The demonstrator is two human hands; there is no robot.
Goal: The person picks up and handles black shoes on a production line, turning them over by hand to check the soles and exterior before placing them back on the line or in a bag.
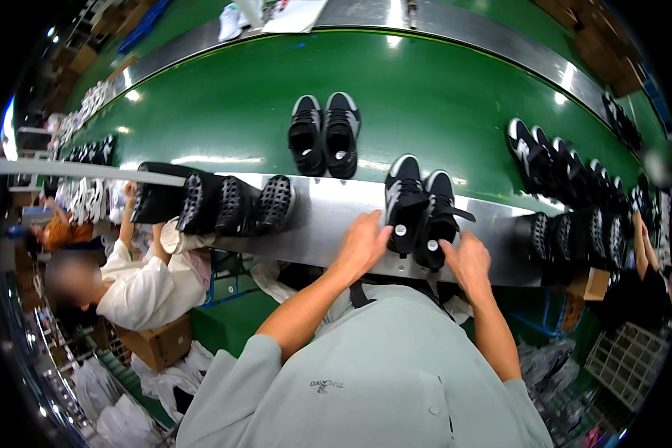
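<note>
A pair of black sneakers with grey and white trim lies in front of me, toes pointing away, across the metal table edge and the green belt. My left hand (364, 243) is at the outer side of the left sneaker (405, 201), thumb and forefinger apart against its collar. At the right sneaker (439, 205), my right hand (467, 263) has its thumb on the heel collar and its fingers apart, near a loose black strap (459, 214). Both insoles carry a round white label. Farther off, another sneaker pair (341, 134) stands on the belt.
Black shoes with studded soles (231, 205) stand in a row at left, with similar ones (564, 237) at right. More sneakers (530, 153) line the belt's right side. A co-worker in a white top (153, 291) sits left; another person's arms (641, 243) reach in at right.
</note>
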